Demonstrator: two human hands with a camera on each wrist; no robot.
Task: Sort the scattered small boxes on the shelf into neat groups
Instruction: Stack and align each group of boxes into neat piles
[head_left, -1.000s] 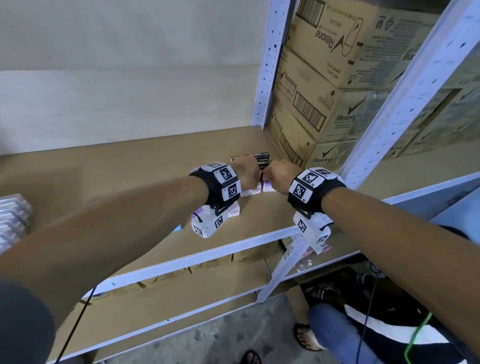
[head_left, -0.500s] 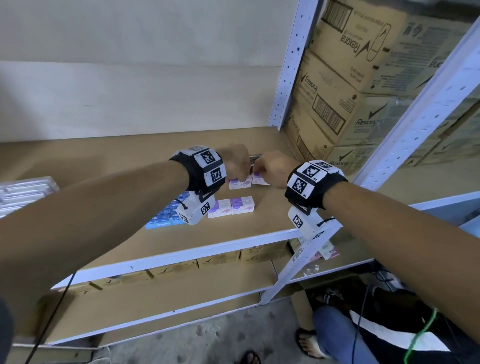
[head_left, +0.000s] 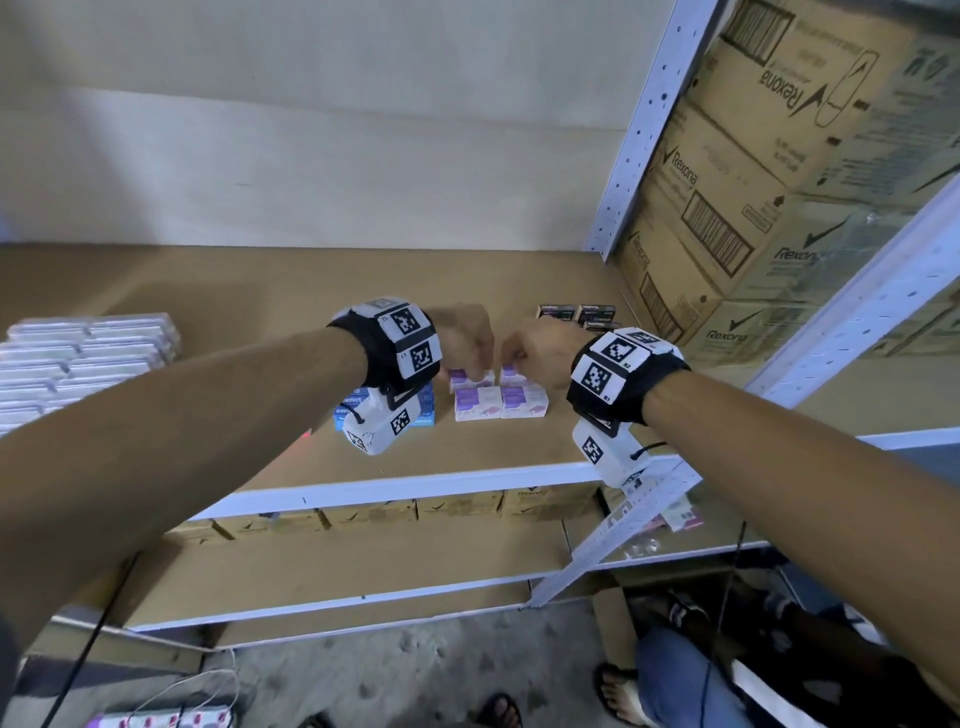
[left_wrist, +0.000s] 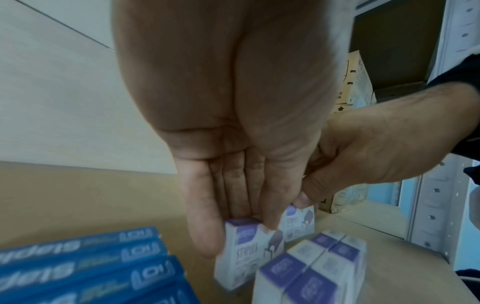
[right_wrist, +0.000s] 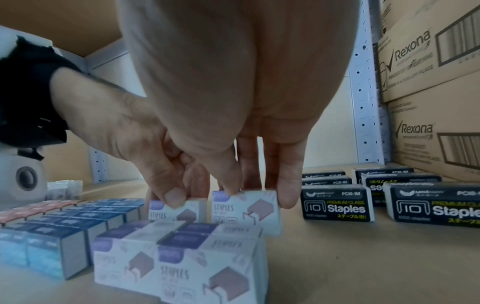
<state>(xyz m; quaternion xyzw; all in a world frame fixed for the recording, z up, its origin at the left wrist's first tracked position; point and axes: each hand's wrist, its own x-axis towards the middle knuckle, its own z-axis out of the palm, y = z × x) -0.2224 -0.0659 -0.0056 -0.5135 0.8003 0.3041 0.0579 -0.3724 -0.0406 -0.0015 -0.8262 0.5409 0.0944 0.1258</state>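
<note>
On the shelf (head_left: 291, 457), two purple staple boxes are held.
One purple box (right_wrist: 179, 209) is pinched by the left hand (head_left: 465, 338), the other purple box (right_wrist: 246, 209) by the right hand (head_left: 540, 348), fingers clamped.

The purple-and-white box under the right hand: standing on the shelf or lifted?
Cannot tell for sure. The right hand pinches the purple-and-white box by its top edge, upright, low by the shelf; contact underneath is hidden.

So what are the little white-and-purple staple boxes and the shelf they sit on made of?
The small white-and-purple staple boxes look like thin printed card: matte, with sharp folded edges. The flat brown shelf board looks like fibreboard or plywood, smooth, dull and grainless. Its pale front rail looks like painted metal.
</note>
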